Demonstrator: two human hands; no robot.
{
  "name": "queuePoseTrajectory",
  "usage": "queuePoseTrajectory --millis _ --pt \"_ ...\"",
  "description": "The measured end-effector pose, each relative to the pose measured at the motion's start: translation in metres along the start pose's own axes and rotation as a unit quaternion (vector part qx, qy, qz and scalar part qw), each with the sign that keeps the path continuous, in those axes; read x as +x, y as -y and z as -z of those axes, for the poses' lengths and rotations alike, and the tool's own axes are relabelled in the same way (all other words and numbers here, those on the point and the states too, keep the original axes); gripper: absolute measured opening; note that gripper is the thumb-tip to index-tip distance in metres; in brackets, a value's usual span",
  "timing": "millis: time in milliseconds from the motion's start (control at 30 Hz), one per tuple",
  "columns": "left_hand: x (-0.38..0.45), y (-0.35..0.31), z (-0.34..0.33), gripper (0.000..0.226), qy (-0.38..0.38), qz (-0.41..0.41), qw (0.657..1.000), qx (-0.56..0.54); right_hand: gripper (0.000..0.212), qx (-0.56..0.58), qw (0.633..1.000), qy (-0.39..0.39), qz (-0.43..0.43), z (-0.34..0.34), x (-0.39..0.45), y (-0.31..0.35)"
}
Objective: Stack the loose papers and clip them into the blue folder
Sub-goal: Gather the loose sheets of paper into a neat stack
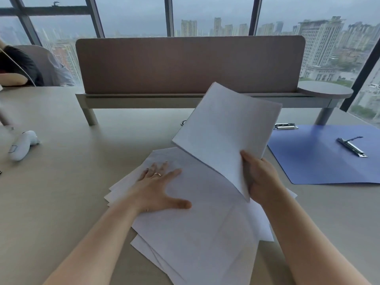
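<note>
The left hand (159, 187) lies flat, fingers spread and straight, palm down on the loose papers (197, 229), with a ring (158, 174) on one finger. The right hand (260, 177) grips a sheaf of papers (224, 132) by its near edge, thumb on the upper face and the other fingers hidden behind it. This sheaf is lifted clear of the desk and tilted, its far corner pointing up and away from the hand, its near corner hanging just above the sheets below.

The loose papers spread out under and between both hands in an untidy fan, their corners sticking out at different angles toward the person and to the left of the left hand. They rest on the pale desk (67, 194).

To the right of the right hand, a little beyond it, the blue folder (320, 161) lies open and flat on the desk, not touching the papers. A metal clip (352, 146) sits on its inner face, and a second metal clip (285, 126) shows at its far left corner, just beside the raised sheaf.

Well to the left of the left hand lies a white handheld device (22, 145). Beyond both hands stands a brown divider screen (185, 64) on a raised shelf, with windows (131, 15) behind it. Another person's arm (12, 79) shows at the far left.
</note>
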State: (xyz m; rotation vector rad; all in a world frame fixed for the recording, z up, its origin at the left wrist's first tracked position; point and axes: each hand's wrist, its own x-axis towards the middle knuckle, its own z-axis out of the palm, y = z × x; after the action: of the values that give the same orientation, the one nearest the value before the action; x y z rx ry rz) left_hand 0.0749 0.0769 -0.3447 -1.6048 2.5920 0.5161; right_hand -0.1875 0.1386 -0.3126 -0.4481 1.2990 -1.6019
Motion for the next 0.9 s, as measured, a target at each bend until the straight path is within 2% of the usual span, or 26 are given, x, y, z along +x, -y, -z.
queuePoseTrajectory --millis 67,133,233,333,467,500,600,667,900 --pt "0.003 -0.004 -0.001 0.117 -0.014 0.043 0.999 0.004 0.029 0.022 0.999 0.031 -0.036 -0.002 -0.004 0.003" --pt "0.006 -0.005 -0.003 0.113 -0.042 0.112 0.993 0.015 0.019 0.037 0.995 0.064 -0.066 -0.001 -0.008 0.009" --pt "0.01 -0.007 -0.003 0.111 -0.077 0.212 0.974 -0.01 0.024 0.061 0.993 0.059 -0.087 0.0 -0.016 0.017" --pt "0.013 -0.003 -0.001 0.105 -0.116 0.201 0.972 -0.041 0.026 0.067 0.991 0.062 -0.096 0.002 -0.017 0.018" --pt "0.007 0.007 0.016 0.099 -0.19 0.161 0.952 -0.18 0.022 0.053 0.992 0.057 -0.103 0.005 -0.008 0.011" --pt "0.006 0.01 0.018 0.102 -0.18 0.159 0.955 -0.176 0.019 0.041 0.993 0.052 -0.097 0.006 -0.004 0.007" --pt "0.003 0.016 0.012 0.127 -0.072 0.147 0.985 -0.063 0.025 0.001 0.997 0.027 -0.073 0.008 0.008 -0.005" --pt "0.001 0.014 0.009 0.137 -0.024 0.136 0.99 -0.025 0.021 -0.016 0.998 0.024 -0.056 0.007 0.013 -0.008" --pt "-0.009 -0.004 0.009 0.153 0.031 0.033 0.999 0.018 0.019 0.002 0.999 0.024 -0.048 0.006 0.014 -0.012"
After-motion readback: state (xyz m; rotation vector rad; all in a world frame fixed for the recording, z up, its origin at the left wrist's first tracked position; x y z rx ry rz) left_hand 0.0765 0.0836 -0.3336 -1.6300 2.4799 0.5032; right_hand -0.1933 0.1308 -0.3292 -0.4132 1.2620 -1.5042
